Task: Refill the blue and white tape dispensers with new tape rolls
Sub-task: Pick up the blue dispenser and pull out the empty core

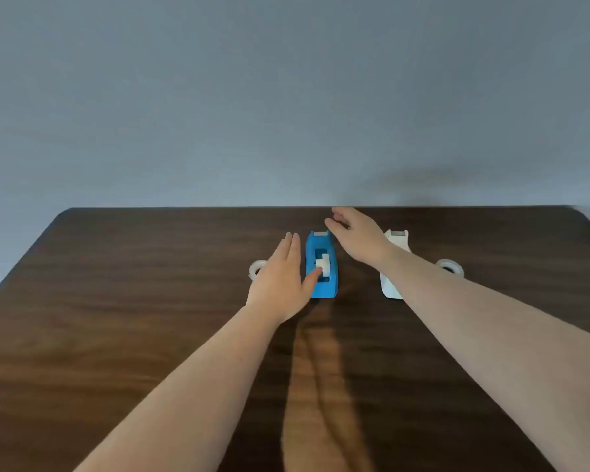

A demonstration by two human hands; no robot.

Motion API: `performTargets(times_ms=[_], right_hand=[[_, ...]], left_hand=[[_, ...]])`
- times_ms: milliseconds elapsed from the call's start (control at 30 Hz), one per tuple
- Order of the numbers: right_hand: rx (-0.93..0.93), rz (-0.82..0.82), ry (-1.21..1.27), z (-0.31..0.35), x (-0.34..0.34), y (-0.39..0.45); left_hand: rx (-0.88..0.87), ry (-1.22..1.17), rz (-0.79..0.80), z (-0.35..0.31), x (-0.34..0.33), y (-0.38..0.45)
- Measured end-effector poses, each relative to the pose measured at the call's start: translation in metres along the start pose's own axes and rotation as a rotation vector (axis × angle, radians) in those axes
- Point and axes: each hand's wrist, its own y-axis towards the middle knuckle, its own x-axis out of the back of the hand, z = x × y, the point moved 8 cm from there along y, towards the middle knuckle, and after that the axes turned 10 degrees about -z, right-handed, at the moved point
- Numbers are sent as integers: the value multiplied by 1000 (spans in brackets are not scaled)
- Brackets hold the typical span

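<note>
Dark wood-grain table [116,335] runs up to a plain grey-blue wall [252,80], and I take the blue plastic tape dispenser [322,267] near its far middle as my landmark. Its cutter end points toward the wall, and a small white core [323,263] sits in its open well. I see my left hand [280,281] just left of the dispenser, palm down, fingers [292,245] pressed together and straight, the thumb reaching over onto the dispenser by the core. My right hand [356,238] hovers over the dispenser's far right corner, fingers loosely spread and holding nothing. Right of the dispenser, partly behind my right forearm, lies the white plastic tape dispenser [396,245]. One clear tape roll [257,269] peeks out left of my left hand; another clear roll [450,267] lies right of the white dispenser.
</note>
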Motion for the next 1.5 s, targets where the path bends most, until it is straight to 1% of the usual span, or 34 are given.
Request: performTargets(times_ms=[133, 200, 300, 467, 600, 733, 867, 1033, 1167, 1233, 1333, 1500], right_hand=[[-60, 29, 88, -15, -19, 10], [-99, 52, 136, -25, -32, 12], [-128, 64, 216, -37, -45, 14], [-89, -36, 259, -44, -50, 14], [-71, -155, 277, -51, -51, 7], [-53, -281, 289, -64, -49, -15], [-4, -384, 177, -71, -41, -56], [35, -375, 128, -79, -38, -119], [96, -367, 110, -81, -33, -164], [115, -368, 97, -86, -33, -182], [134, -353, 59, -87, -27, -197], [214, -246, 8, -82, -31, -205]], left_hand=[[75, -156, 10, 7, -29, 3], [83, -228, -13, 8, -41, 2], [70, -276, -83, 11, -53, 4], [68, -342, -142, 15, -58, 5], [18, -406, -185, 17, -51, 0], [8, -456, -218, 24, -51, -16], [2, -468, -317, 30, -50, -39], [-9, -533, -227, 35, -50, -71], [-83, -548, -194, 32, -47, -100], [-101, -575, -153, 32, -48, -113], [-134, -602, -81, 33, -46, -125], [-179, -603, -16, 31, -45, -131]])
